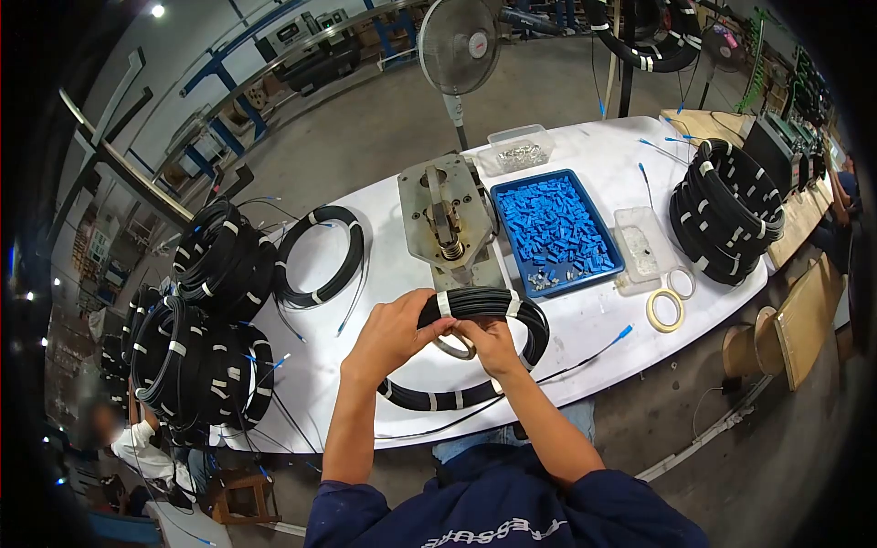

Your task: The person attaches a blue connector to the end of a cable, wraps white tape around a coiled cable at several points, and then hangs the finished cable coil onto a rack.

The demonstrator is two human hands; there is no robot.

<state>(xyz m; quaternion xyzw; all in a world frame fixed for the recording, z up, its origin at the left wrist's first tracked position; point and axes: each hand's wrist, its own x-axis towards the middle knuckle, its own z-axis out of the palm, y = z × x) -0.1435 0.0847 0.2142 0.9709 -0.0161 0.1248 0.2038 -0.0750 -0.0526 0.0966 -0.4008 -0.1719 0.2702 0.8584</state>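
Note:
Both my hands are at the far side of a coil of black cable [438,400] bound with white tape bands. My left hand [393,331] is wrapped round the coil's upper left part. My right hand [489,342] is closed at the coil's inner edge, close beside the left fingers. A roll of tape [455,351] shows partly beneath my fingers, and which hand bears it is unclear. From the coil a cable end with a blue connector [625,332] runs out to the right. A metal press [445,215] stands just beyond the coil.
Stacked black coils [196,365] stand left, another stack [726,215] right. One coil [320,256] lies flat. A blue tray [557,233] holds blue connectors, near clear containers [521,151] and a tape roll [665,310]. Behind is a fan [459,46]. A person [146,447] is at lower left.

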